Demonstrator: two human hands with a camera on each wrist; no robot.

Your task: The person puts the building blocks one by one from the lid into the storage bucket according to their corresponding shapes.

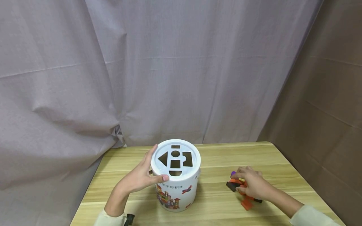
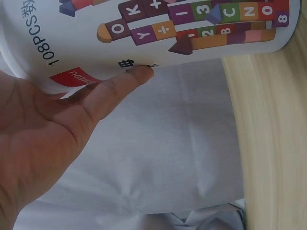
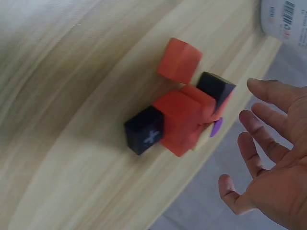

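Note:
A white bucket (image 1: 176,188) with printed blocks on its side stands on the wooden table (image 1: 220,157). Its lid (image 1: 185,169) has several shape cutouts. My left hand (image 1: 142,179) wraps the bucket's left side, thumb (image 1: 164,178) on the front rim; in the left wrist view the thumb (image 2: 136,76) presses on the bucket wall (image 2: 158,43). To the right lies a small pile of blocks (image 1: 244,201): orange ones (image 3: 180,117), a black one with an x (image 3: 144,136), a purple piece (image 3: 217,127). My right hand (image 1: 253,185) hovers over them, fingers (image 3: 268,120) spread and holding nothing.
A grey curtain (image 1: 113,78) hangs behind the table and a brown one (image 1: 325,94) at the right. The table's left edge (image 2: 240,143) runs close beside the bucket. Bare wood lies between bucket and blocks.

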